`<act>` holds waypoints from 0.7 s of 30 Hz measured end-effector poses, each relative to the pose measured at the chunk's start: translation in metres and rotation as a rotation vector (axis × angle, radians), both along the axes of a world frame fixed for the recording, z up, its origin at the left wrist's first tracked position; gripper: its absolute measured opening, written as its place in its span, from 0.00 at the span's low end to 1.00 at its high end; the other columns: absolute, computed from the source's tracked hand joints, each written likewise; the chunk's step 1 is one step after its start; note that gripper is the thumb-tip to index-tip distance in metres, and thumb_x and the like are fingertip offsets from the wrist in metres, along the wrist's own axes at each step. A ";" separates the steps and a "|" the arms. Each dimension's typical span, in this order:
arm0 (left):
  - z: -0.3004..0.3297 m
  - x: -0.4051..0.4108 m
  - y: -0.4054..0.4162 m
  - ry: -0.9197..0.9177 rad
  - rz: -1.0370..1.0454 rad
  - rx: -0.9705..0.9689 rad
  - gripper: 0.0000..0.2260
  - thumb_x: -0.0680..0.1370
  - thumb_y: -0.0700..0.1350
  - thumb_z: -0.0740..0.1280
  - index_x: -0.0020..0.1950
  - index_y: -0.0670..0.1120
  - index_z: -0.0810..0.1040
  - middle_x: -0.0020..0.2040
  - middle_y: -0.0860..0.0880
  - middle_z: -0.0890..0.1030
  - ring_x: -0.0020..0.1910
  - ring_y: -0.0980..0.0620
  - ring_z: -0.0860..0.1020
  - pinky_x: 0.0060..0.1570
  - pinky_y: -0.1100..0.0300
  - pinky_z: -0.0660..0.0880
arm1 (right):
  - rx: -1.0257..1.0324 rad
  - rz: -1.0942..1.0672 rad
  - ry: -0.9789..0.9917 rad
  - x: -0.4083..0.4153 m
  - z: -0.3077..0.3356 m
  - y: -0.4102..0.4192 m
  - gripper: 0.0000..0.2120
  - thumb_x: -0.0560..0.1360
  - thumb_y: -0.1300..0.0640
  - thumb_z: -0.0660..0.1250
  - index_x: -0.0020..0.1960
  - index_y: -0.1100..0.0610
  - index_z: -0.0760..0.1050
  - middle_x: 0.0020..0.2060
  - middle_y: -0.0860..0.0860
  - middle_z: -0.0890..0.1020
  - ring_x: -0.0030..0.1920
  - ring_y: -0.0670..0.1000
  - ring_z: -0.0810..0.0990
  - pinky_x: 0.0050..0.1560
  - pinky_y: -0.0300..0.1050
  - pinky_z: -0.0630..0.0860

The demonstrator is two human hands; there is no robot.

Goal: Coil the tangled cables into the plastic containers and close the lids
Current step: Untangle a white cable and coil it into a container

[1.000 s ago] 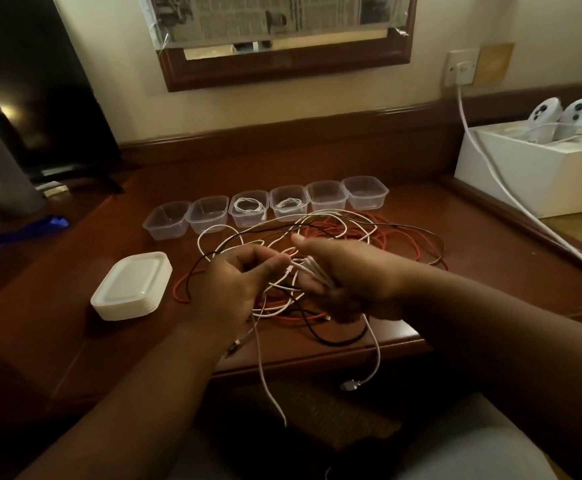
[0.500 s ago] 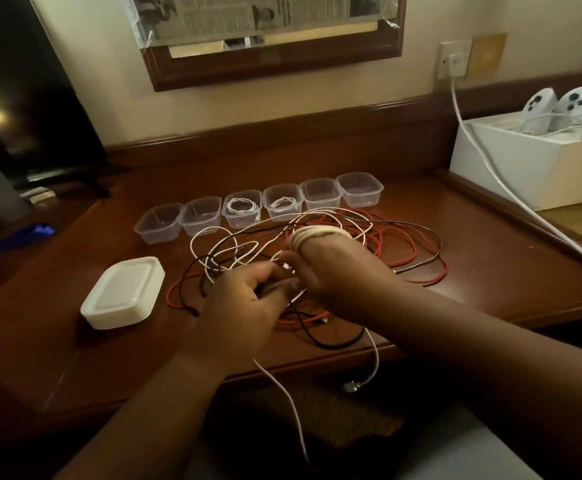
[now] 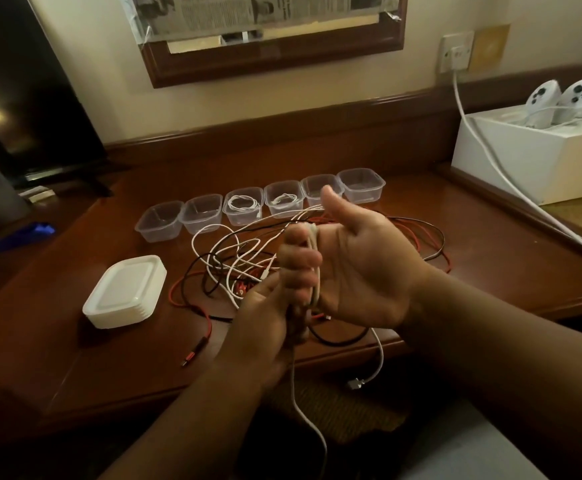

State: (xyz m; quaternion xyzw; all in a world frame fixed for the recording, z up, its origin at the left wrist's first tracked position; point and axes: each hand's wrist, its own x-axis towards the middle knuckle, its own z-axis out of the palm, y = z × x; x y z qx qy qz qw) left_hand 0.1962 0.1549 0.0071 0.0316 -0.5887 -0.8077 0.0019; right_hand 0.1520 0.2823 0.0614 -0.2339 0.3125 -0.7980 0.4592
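Observation:
A white cable [image 3: 313, 271] is wound in loops around the fingers of my right hand [image 3: 358, 268], whose palm faces me with the thumb up. My left hand [image 3: 265, 317] grips the same cable just below the loops; its loose end [image 3: 308, 420] hangs down past the table edge. Behind the hands lies a tangle of white, black and red cables [image 3: 234, 261] on the wooden table [image 3: 490, 258]. Several clear plastic containers [image 3: 362, 185] stand in a row at the back; two middle ones hold coiled white cables [image 3: 242, 203]. A stack of white lids [image 3: 125, 292] sits at the left.
A white box [image 3: 538, 157] with two white controllers stands at the right, with a thick white power cord [image 3: 490, 168] running from the wall socket across the table edge. A dark screen [image 3: 23, 98] stands at the back left. A white plug [image 3: 355, 383] dangles below the front edge.
My right hand has turned palm toward me and risen, with the white cable looped on its fingers. My left hand has dropped lower along the cable.

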 end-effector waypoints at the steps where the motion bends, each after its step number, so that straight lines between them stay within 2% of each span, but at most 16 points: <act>1: -0.003 0.000 -0.001 -0.003 0.001 -0.031 0.10 0.71 0.50 0.67 0.30 0.52 0.81 0.28 0.50 0.67 0.23 0.56 0.63 0.24 0.63 0.59 | 0.005 -0.104 0.044 0.000 -0.001 -0.002 0.28 0.78 0.34 0.47 0.42 0.57 0.70 0.32 0.51 0.68 0.34 0.50 0.68 0.40 0.46 0.66; 3: -0.004 0.002 -0.005 0.004 0.000 -0.168 0.11 0.75 0.52 0.65 0.36 0.53 0.84 0.28 0.51 0.67 0.24 0.57 0.63 0.26 0.62 0.60 | 0.084 -0.352 0.282 -0.002 -0.006 -0.005 0.27 0.77 0.33 0.48 0.42 0.55 0.69 0.32 0.49 0.68 0.35 0.50 0.67 0.39 0.46 0.65; 4: -0.003 0.003 -0.007 0.024 -0.015 -0.265 0.11 0.77 0.51 0.64 0.41 0.53 0.85 0.27 0.53 0.68 0.24 0.58 0.64 0.28 0.62 0.61 | 0.175 -0.491 0.506 -0.005 -0.009 -0.005 0.25 0.77 0.34 0.49 0.43 0.54 0.70 0.33 0.48 0.70 0.35 0.48 0.68 0.39 0.45 0.66; 6: 0.005 0.006 -0.014 0.103 -0.031 -0.502 0.10 0.81 0.48 0.63 0.47 0.51 0.84 0.25 0.58 0.73 0.24 0.62 0.70 0.31 0.63 0.64 | 0.491 -0.752 1.101 -0.012 -0.014 -0.003 0.24 0.76 0.34 0.49 0.44 0.52 0.71 0.36 0.45 0.73 0.36 0.44 0.71 0.41 0.42 0.69; 7: 0.009 0.008 -0.019 0.168 -0.025 -0.634 0.09 0.81 0.48 0.63 0.48 0.52 0.83 0.25 0.60 0.75 0.25 0.63 0.73 0.31 0.64 0.65 | 0.671 -0.786 1.373 -0.017 -0.017 -0.003 0.26 0.76 0.33 0.47 0.44 0.54 0.72 0.37 0.46 0.74 0.37 0.44 0.72 0.41 0.43 0.70; 8: 0.012 0.007 -0.026 0.247 -0.005 -0.772 0.07 0.80 0.47 0.65 0.47 0.52 0.83 0.28 0.59 0.78 0.28 0.63 0.76 0.30 0.63 0.68 | 0.815 -0.732 1.549 -0.020 -0.019 -0.003 0.30 0.75 0.32 0.45 0.44 0.55 0.73 0.37 0.48 0.75 0.38 0.45 0.73 0.42 0.45 0.72; 9: 0.016 0.006 -0.033 0.315 0.033 -0.894 0.06 0.79 0.46 0.67 0.46 0.52 0.83 0.31 0.57 0.81 0.32 0.60 0.79 0.31 0.62 0.71 | 0.895 -0.636 1.609 -0.020 -0.022 -0.003 0.33 0.75 0.31 0.43 0.43 0.57 0.74 0.37 0.50 0.75 0.38 0.47 0.73 0.42 0.48 0.74; 11: 0.023 0.003 -0.046 0.383 0.131 -0.932 0.03 0.76 0.46 0.72 0.43 0.49 0.84 0.36 0.51 0.83 0.37 0.55 0.82 0.35 0.59 0.77 | 0.914 -0.452 1.477 -0.013 -0.023 -0.006 0.37 0.78 0.31 0.42 0.42 0.62 0.74 0.35 0.52 0.75 0.33 0.48 0.71 0.39 0.49 0.73; 14: 0.029 -0.001 -0.052 0.354 0.156 -0.713 0.10 0.67 0.51 0.74 0.41 0.44 0.82 0.34 0.51 0.82 0.33 0.58 0.80 0.33 0.66 0.75 | 0.764 -0.197 0.893 -0.007 -0.020 -0.010 0.37 0.77 0.31 0.38 0.37 0.60 0.70 0.26 0.51 0.69 0.26 0.49 0.65 0.32 0.44 0.65; 17: 0.021 -0.006 -0.042 0.182 0.153 -0.261 0.09 0.64 0.53 0.74 0.36 0.48 0.82 0.34 0.46 0.77 0.32 0.49 0.71 0.31 0.58 0.66 | 0.237 0.159 0.222 -0.002 -0.015 -0.010 0.39 0.73 0.24 0.43 0.36 0.59 0.70 0.22 0.49 0.66 0.22 0.48 0.63 0.26 0.39 0.63; 19: 0.012 -0.006 -0.031 0.082 0.154 -0.067 0.07 0.65 0.53 0.73 0.36 0.51 0.83 0.34 0.44 0.72 0.30 0.51 0.68 0.30 0.59 0.63 | -0.067 0.114 -0.002 0.002 -0.007 -0.011 0.40 0.73 0.23 0.44 0.37 0.59 0.70 0.25 0.50 0.67 0.25 0.48 0.66 0.28 0.41 0.64; 21: 0.005 -0.002 -0.019 0.067 0.119 -0.091 0.06 0.69 0.52 0.71 0.36 0.52 0.84 0.27 0.49 0.70 0.24 0.55 0.65 0.25 0.63 0.61 | -0.189 -0.142 -0.007 0.006 0.003 -0.014 0.38 0.73 0.23 0.44 0.39 0.58 0.69 0.29 0.51 0.67 0.29 0.49 0.67 0.34 0.44 0.65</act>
